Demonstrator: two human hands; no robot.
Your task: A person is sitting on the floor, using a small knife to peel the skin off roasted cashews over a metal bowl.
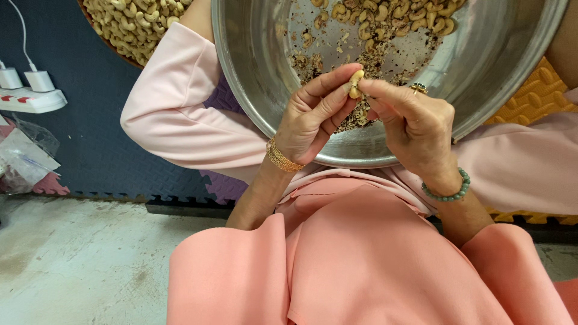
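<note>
A pale cashew nut point(356, 82) is pinched between the fingertips of both my hands above a wide metal bowl point(253, 78). My left hand point(313, 117), with a gold bracelet at the wrist, grips the nut from the left. My right hand point(412, 126), wearing a ring and a green bead bracelet, grips it from the right. Inside the bowl lie brown skin flakes point(313, 63) and several cashew nuts point(397, 18) at its far side. The bowl rests on my lap, over pink clothing.
A brown basket of cashew nuts point(129, 24) stands at the upper left. A white power strip point(30, 99) with plugged chargers lies on the dark foam mat. Crumpled clear plastic bags point(24, 156) sit at the left edge. Bare concrete floor point(78, 259) lies below.
</note>
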